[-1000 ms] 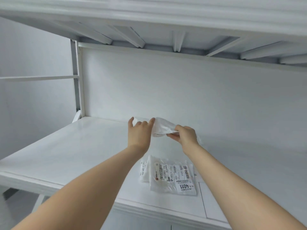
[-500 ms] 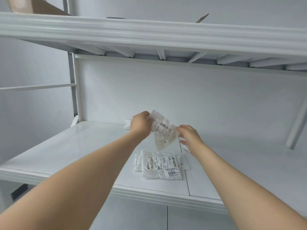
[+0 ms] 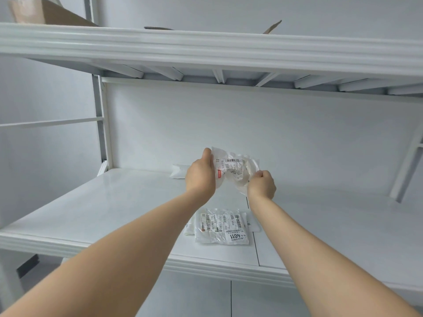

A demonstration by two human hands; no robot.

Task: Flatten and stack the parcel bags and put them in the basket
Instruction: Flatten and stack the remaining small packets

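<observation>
The right hand (image 3: 262,185), loose beside the bag (image 3: 235,169) a moment ago, now apparently pinches its right edge while the left hand (image 3: 201,177) grips the left, so the crumpled bag hangs above the near stack (image 3: 220,226) on the shelf (image 3: 114,202), ready for flattening.

Two hands: the left hand (image 3: 200,177) and the right hand (image 3: 262,186). One crumpled clear plastic parcel bag with a barcode label (image 3: 235,168). One flat stack of white labelled parcel bags (image 3: 220,227), seemingly two or three, since the edges overlap. One plain white bag at the back (image 3: 178,171). Two shelves: the lower white shelf (image 3: 114,207) and the upper white shelf (image 3: 206,49). One brown cardboard box (image 3: 34,10), plus a lone cardboard flap (image 3: 272,26).
</observation>
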